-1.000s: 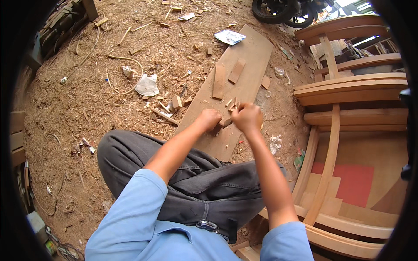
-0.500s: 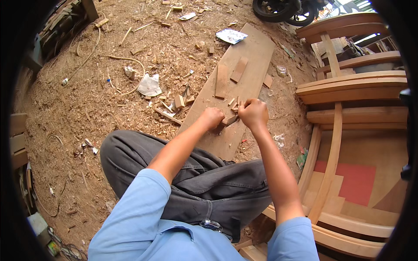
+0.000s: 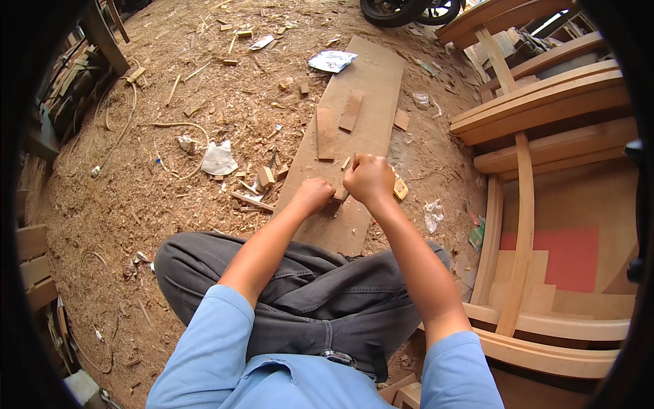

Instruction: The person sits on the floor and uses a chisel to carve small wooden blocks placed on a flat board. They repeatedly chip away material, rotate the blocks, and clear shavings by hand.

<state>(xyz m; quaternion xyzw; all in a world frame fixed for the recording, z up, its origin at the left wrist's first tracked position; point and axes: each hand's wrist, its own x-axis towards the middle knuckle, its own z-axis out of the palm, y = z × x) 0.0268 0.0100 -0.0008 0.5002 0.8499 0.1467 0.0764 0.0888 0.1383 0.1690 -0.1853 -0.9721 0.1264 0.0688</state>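
Observation:
A long wooden board lies on the ground in front of my crossed legs. My left hand is closed at a small dark wood block on the board, pinching its left end. My right hand is a fist just beyond the block's right end; what it grips is hidden beneath the fingers. Two flat wood pieces, a longer one and a shorter one, rest farther up the board. A thin wood sliver lies next to the right fist.
Wood shavings and offcuts cover the ground to the left. A yellow object lies by my right wrist. Large wooden frames stand at the right. A printed packet overlaps the board's far end, with motorcycle wheels beyond.
My right fist has come closer to my left hand and the block. The yellow object beside my right wrist now shows. The whole view has shifted a little.

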